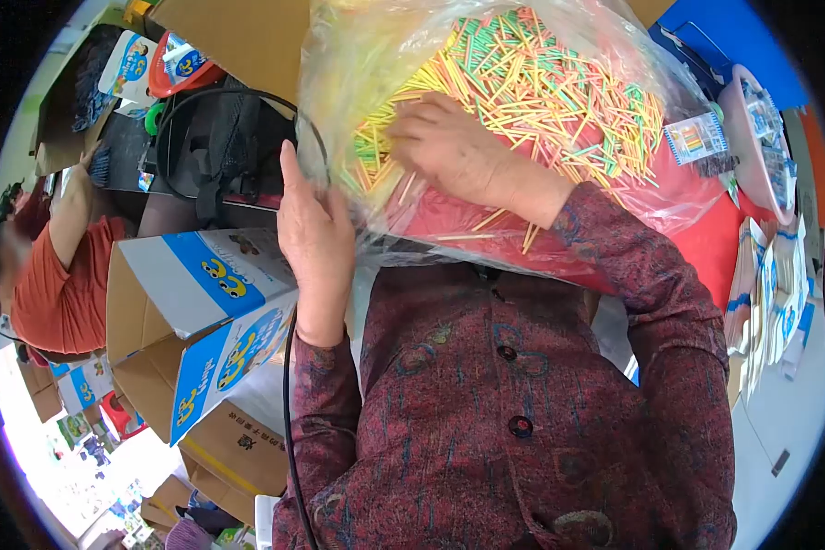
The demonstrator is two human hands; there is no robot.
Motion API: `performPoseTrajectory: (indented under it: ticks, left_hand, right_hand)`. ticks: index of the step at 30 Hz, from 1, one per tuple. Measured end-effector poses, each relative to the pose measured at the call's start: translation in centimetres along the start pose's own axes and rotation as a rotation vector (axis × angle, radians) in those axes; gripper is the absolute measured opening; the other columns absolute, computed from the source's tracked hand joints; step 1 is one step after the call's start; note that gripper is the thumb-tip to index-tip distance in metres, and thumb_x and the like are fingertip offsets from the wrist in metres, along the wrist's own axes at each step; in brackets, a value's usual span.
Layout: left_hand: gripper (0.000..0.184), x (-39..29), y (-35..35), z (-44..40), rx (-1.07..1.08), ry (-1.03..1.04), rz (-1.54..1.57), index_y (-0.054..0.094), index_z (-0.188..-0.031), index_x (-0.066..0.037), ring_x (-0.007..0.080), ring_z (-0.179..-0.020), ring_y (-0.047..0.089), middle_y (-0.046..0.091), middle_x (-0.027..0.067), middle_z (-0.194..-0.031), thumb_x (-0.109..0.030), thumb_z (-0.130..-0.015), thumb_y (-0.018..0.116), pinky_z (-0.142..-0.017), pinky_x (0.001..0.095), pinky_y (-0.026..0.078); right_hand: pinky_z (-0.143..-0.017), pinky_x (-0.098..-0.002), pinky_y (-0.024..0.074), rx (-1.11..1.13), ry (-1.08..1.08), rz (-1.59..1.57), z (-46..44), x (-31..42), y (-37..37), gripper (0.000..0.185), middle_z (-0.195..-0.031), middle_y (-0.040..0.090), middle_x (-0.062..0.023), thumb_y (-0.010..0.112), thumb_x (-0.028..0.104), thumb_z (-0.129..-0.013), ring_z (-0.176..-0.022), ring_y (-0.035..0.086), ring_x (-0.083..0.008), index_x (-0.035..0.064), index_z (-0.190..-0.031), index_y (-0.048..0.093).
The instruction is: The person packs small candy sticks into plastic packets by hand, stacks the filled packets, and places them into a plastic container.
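Note:
A heap of thin yellow, green and pink sticks (541,101) lies in a large clear plastic bag (357,55) spread open before me. My right hand (449,151) rests palm down at the heap's left side, its fingers curled over some sticks and the tips hidden among them. Left of the heap, my left hand (316,229) is by the bag's edge, fingers stretched away from me and thumb apart. Nothing shows in its grasp. Whether it touches the plastic I cannot tell.
Below left stands an open blue-and-white printed carton (220,275). A black cable (290,412) runs past my left arm. At right are a pink basin (738,101) with packets, a small packet (697,137) and stacked flat cards (770,284). Another person (64,284) sits at left.

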State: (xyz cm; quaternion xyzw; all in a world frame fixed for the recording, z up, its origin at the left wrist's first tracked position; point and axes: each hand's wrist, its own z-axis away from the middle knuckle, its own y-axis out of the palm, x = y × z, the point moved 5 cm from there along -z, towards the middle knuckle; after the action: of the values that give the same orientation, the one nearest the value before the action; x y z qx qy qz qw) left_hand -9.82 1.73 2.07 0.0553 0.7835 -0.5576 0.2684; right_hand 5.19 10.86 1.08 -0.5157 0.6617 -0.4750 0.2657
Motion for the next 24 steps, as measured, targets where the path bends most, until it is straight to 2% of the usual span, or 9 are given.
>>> performPoseTrajectory:
  ticks: [3, 6, 10, 13, 15, 17, 21, 23, 24]
  left_hand:
    - [0.066, 0.2, -0.6, -0.4, -0.009, -0.007, -0.028, 0.030, -0.141, -0.002, 0.0275, -0.085, 0.060, 0.055, 0.0203, -0.114, -0.005, -0.083, 0.060, -0.077, 0.0332, 0.047]
    - [0.055, -0.6, -1.5, -0.3, -0.089, 0.006, 0.474, 0.033, -0.140, -0.002, 0.0189, -0.082, 0.058, 0.055, 0.0179, -0.116, 0.001, -0.089, 0.052, -0.078, 0.0272, 0.047]
    - [0.049, -1.4, -2.0, -0.5, -0.246, 0.066, 0.824, 0.035, -0.139, 0.000, 0.0147, -0.088, 0.056, 0.052, 0.0157, -0.125, 0.000, -0.092, 0.049, -0.078, 0.0245, 0.046]
    - [0.048, -2.6, -2.0, -0.3, -0.283, 0.144, 0.783, 0.035, -0.138, 0.000, 0.0166, -0.094, 0.057, 0.049, 0.0153, -0.129, -0.001, -0.093, 0.050, -0.080, 0.0263, 0.047]
    - [0.047, -3.6, -2.0, -0.2, -0.301, 0.185, 0.762, 0.035, -0.138, 0.001, 0.0175, -0.097, 0.058, 0.048, 0.0152, -0.131, -0.002, -0.093, 0.050, -0.082, 0.0272, 0.047]
    - [0.046, -5.3, -2.1, 0.4, -0.354, 0.346, 0.664, 0.036, -0.137, 0.002, 0.0193, -0.101, 0.058, 0.050, 0.0166, -0.128, -0.003, -0.093, 0.051, -0.085, 0.0290, 0.047]
    - [0.045, -6.9, -2.1, 0.8, -0.325, 0.418, 0.732, 0.037, -0.135, 0.003, 0.0220, -0.105, 0.057, 0.054, 0.0182, -0.123, -0.004, -0.093, 0.051, -0.090, 0.0317, 0.045]
    - [0.044, -7.2, -1.9, 1.0, -0.298, 0.412, 0.792, 0.038, -0.135, 0.004, 0.0229, -0.107, 0.057, 0.055, 0.0187, -0.121, -0.004, -0.093, 0.051, -0.091, 0.0326, 0.045]
    - [0.045, -7.6, -1.6, 1.3, -0.264, 0.476, 0.747, 0.034, -0.136, 0.003, 0.0224, -0.112, 0.052, 0.049, 0.0175, -0.127, -0.003, -0.094, 0.049, -0.095, 0.0329, 0.042]
  right_hand:
    - [-0.096, -0.0413, 0.0396, -0.059, 0.065, -0.094, 0.5, -0.6, -0.4, 0.014, -0.104, 0.061, -0.0061, 0.063, 0.010, -0.078, -0.108, 0.053, -0.0256, 0.0072, -0.091, 0.065]
    - [-0.093, -0.0407, 0.0416, -0.084, 0.119, -0.193, 0.2, -0.7, -0.6, 0.014, -0.104, 0.061, -0.0064, 0.063, 0.009, -0.078, -0.106, 0.054, -0.0268, 0.0065, -0.092, 0.064]
    - [-0.089, -0.0402, 0.0444, -0.115, 0.134, -0.336, -1.1, 0.0, -0.6, 0.018, -0.103, 0.061, -0.0073, 0.064, 0.007, -0.077, -0.102, 0.056, -0.0289, 0.0059, -0.096, 0.063]
    - [-0.087, -0.0399, 0.0458, -0.167, 0.077, -0.434, -2.4, 1.1, -0.2, 0.020, -0.103, 0.061, -0.0079, 0.063, 0.006, -0.078, -0.100, 0.057, -0.0300, 0.0057, -0.098, 0.062]
    - [-0.081, -0.0401, 0.0462, -0.284, -0.058, -0.538, -3.4, 1.5, 0.3, 0.015, -0.093, 0.060, -0.0093, 0.059, 0.006, -0.078, -0.092, 0.057, -0.0310, 0.0068, -0.093, 0.061]
    - [-0.079, -0.0402, 0.0464, -0.344, -0.128, -0.585, -3.6, 1.5, 0.0, 0.013, -0.088, 0.060, -0.0100, 0.057, 0.006, -0.078, -0.088, 0.057, -0.0314, 0.0074, -0.091, 0.061]
    - [-0.084, -0.0386, 0.0463, -0.345, -0.070, -0.789, -3.8, 0.7, -1.1, 0.019, -0.095, 0.061, -0.0127, 0.058, 0.010, -0.080, -0.093, 0.058, -0.0321, 0.0088, -0.099, 0.061]
    - [-0.086, -0.0386, 0.0458, -0.158, 0.076, -0.854, -4.1, 0.1, -0.7, 0.023, -0.102, 0.061, -0.0130, 0.060, 0.014, -0.079, -0.098, 0.057, -0.0320, 0.0084, -0.101, 0.061]
    - [-0.087, -0.0386, 0.0456, -0.065, 0.152, -0.882, -4.2, -0.1, -0.3, 0.025, -0.105, 0.061, -0.0132, 0.061, 0.016, -0.079, -0.101, 0.057, -0.0320, 0.0082, -0.103, 0.060]
